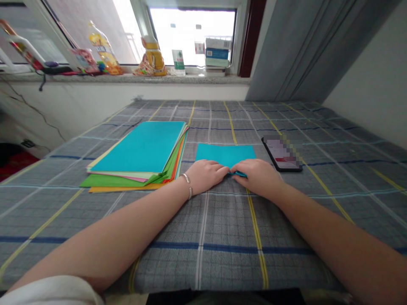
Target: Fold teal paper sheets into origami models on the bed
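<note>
A single blue sheet of paper (225,153) lies flat on the grey plaid cloth (222,228) in front of me. Both hands rest on its near edge. My left hand (206,174) has its fingers curled and pressing down on the folded-up near edge. My right hand (258,176) meets it from the other side, fingers pinched on the same fold. A thin bracelet sits on my left wrist.
A stack of coloured paper sheets (140,156), blue on top, lies to the left. A phone (282,154) lies to the right of the blue sheet. Bottles (103,48) and boxes (217,54) stand on the windowsill (127,78) behind.
</note>
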Motion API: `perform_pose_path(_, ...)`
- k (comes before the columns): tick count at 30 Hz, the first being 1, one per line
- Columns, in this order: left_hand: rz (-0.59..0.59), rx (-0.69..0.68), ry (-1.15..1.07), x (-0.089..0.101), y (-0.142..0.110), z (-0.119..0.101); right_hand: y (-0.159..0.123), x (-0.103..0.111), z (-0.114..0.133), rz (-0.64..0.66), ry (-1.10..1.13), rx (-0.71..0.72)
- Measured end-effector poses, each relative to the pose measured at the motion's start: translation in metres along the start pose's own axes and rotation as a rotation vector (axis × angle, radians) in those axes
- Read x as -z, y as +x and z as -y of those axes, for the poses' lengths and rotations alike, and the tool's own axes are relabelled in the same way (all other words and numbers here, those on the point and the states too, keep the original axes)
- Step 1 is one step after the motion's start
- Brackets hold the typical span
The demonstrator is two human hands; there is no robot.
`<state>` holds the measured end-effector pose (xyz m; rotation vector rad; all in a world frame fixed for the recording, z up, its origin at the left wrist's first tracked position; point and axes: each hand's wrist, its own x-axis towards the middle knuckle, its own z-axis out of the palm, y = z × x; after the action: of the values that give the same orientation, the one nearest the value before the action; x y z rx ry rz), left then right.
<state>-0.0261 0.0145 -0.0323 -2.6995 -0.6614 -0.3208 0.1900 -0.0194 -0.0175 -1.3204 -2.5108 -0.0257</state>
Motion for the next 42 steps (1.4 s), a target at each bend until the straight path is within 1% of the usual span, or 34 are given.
perform_pose_path(2, -0.011, 0.028, -0.009, -0.001, 0.0, 0.0, 0.001, -0.003, 0.004, -0.041, -0.032, -0.048)
perform_pose_path(4, -0.047, 0.073, -0.012, -0.003, 0.0, 0.0, 0.004, -0.005, 0.005, -0.077, -0.049, -0.056)
perform_pose_path(7, -0.127, 0.118, -0.002, -0.004, 0.0, -0.002, 0.006, -0.005, 0.007, -0.129, -0.082, -0.021)
perform_pose_path(11, -0.22, 0.135, 0.027, 0.0, 0.0, -0.004, 0.006, -0.005, 0.01, -0.186, -0.125, 0.028)
perform_pose_path(14, -0.274, 0.13, 0.044, 0.005, 0.0, -0.004, 0.006, -0.003, 0.011, -0.208, -0.137, 0.061)
perform_pose_path(17, -0.304, 0.091, 0.057, 0.008, 0.001, -0.004, 0.006, -0.002, 0.011, -0.213, -0.133, 0.066)
perform_pose_path(23, -0.411, 0.145, 0.169, 0.008, -0.001, -0.004, 0.005, -0.002, 0.006, -0.211, -0.07, 0.086)
perform_pose_path(26, -0.421, 0.151, 0.156, 0.008, -0.002, -0.004, 0.004, -0.003, 0.002, -0.217, -0.049, 0.075)
perform_pose_path(33, -0.376, 0.171, 0.09, 0.011, -0.002, -0.005, 0.002, 0.001, -0.008, -0.202, -0.035, 0.09)
perform_pose_path(37, -0.335, 0.216, 0.029, 0.011, -0.004, -0.003, 0.0, 0.006, -0.02, -0.185, 0.063, 0.09)
perform_pose_path(42, -0.339, 0.239, 0.008, 0.009, -0.005, 0.0, 0.0, 0.01, -0.035, -0.162, 0.15, 0.095)
